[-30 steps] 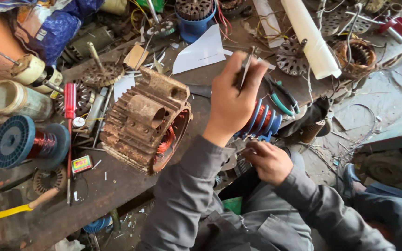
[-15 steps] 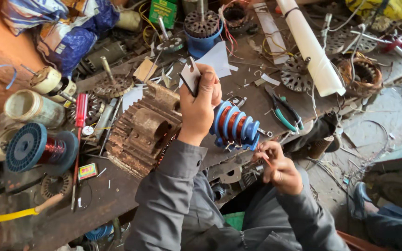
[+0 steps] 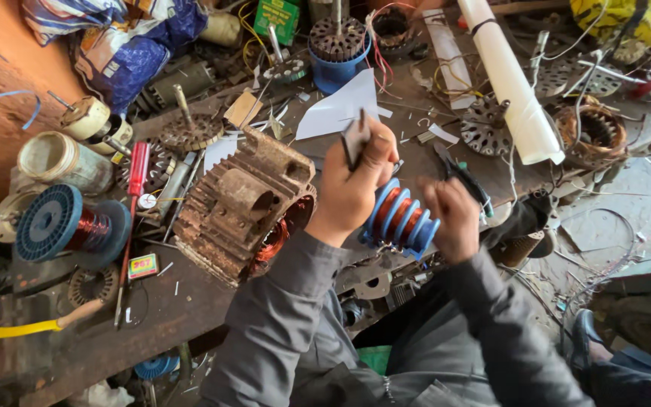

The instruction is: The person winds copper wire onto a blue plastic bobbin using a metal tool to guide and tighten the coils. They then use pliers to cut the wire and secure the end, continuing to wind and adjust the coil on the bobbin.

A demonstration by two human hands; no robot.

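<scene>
the left hand (image 3: 352, 188) is raised over the bench (image 3: 182, 301), fingers pinched together on a small folded slip of pale paper (image 3: 356, 139) with a thin dark tool beside it; which of the two the thumb really grips is hard to tell. the right hand (image 3: 453, 218) is curled shut just beside the blue winding former (image 3: 401, 221), a ribbed blue spool with copper coils between its ribs, which sits at the near bench edge between the two hands. whether the right hand grips the former or something small against it, i cannot tell. just left of the left wrist stands the rusty motor stator (image 3: 246, 207), tilted on its side, copper winding showing in its bore. green-handled pliers (image 3: 467, 181) lie just behind the right hand.

risks, as a judgement: the former sits at the bench edge, so a nudge from either wrist could roll it off and loosen the coils. the paper slip is held lightly and could slip or crease if pushed at an angle. the tool tip near the copper could scratch the enamel. the left sleeve is near the stator's rough fins and could snag
</scene>
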